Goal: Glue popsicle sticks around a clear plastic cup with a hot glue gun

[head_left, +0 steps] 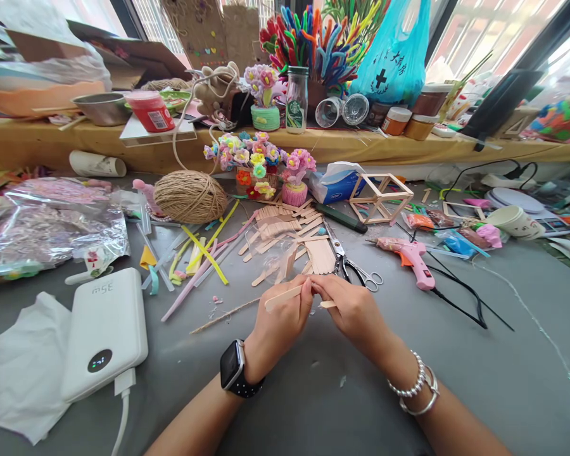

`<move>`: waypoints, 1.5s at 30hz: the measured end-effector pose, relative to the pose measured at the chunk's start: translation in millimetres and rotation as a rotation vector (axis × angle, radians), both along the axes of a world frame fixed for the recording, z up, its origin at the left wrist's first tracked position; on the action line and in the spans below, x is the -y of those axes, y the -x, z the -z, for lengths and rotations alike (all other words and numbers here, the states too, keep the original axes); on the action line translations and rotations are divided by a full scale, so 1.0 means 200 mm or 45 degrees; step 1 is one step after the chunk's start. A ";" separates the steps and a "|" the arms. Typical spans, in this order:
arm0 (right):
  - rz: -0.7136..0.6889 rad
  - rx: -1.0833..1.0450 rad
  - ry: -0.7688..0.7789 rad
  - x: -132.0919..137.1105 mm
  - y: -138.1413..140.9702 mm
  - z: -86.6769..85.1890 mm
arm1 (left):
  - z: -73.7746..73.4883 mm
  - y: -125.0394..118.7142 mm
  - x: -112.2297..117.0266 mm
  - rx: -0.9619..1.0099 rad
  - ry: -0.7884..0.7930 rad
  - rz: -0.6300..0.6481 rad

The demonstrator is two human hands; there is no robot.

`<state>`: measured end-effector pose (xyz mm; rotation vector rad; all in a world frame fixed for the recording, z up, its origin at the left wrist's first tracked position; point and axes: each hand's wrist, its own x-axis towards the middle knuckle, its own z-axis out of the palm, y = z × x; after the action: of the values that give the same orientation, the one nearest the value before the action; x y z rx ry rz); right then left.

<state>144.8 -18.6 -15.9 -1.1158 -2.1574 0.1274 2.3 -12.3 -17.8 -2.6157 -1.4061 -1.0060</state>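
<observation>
My left hand [282, 320] is closed around a flat wooden craft stick [282, 297] that points left. My right hand [349, 310] pinches the same stick at its right end, and a short stick end [328, 304] shows under its fingers. Both hands hover low over the grey table [313, 392]. Just beyond them lie a pile of wooden sticks [285, 231], a glued stick panel [320, 253] and scissors [349, 263]. A pink glue gun [408, 253] rests to the right.
A white power bank [104, 329] with cable lies at left beside tissue [19, 373] and plastic bags [42, 228]. A twine ball [190, 196], pipe-cleaner flowers [259, 161], a stick cube frame [380, 199] and a tissue pack [335, 183] stand behind. A cluttered shelf [313, 142] runs along the back.
</observation>
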 end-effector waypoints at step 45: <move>0.147 0.369 0.039 0.02 0.02 0.00 | 0.00 0.02 -0.01 -0.191 -0.238 0.002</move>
<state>140.5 -22.2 -16.1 -1.3428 -2.3414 -0.0579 -1.0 -9.9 -18.7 -2.4989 -1.2148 -0.8740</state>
